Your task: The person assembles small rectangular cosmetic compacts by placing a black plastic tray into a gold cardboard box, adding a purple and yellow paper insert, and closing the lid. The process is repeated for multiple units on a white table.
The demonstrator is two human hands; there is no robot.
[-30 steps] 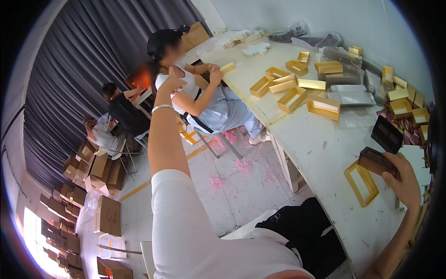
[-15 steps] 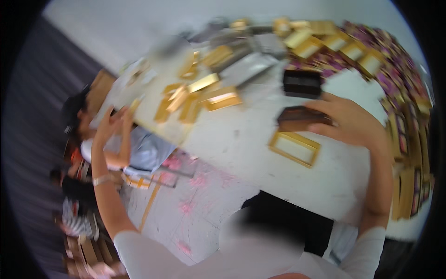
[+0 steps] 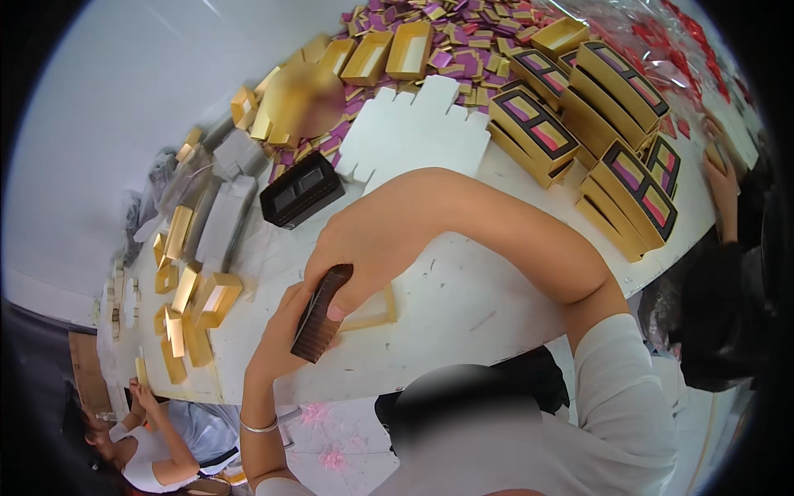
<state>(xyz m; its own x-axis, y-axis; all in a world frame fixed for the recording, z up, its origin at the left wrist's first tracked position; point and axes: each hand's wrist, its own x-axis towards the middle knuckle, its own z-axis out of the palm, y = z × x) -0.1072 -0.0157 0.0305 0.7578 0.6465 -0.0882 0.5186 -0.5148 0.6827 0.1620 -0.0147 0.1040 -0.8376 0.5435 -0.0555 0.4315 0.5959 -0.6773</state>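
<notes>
A dark brown ribbed plastic tray [image 3: 321, 318] is tipped on its side, between my two hands. My right hand [image 3: 389, 223] grips its upper end, the thumb lying along the near side. My left hand [image 3: 281, 335], with a bracelet at the wrist, holds it from the left, and most of its fingers are hidden behind the tray. Under my right hand, a gold box frame [image 3: 378, 310] on the table is partly covered. Farther back sits a block of black compartment trays [image 3: 302, 190]. A white notched card sheet [image 3: 413, 132] lies beyond my right wrist.
Filled gold boxes [image 3: 538, 136] are stacked at the right. Empty gold boxes [image 3: 409, 51] stand by a heap of purple and gold wrapped pieces [image 3: 463, 62]. More gold boxes [image 3: 219, 299] and grey packets [image 3: 223, 223] lie left. Co-workers [image 3: 157, 446] sit at left and right.
The view has swung rightward. My left hand, raised apart at the left before, has joined my right hand at the brown tray. The tray is now tipped more upright.
</notes>
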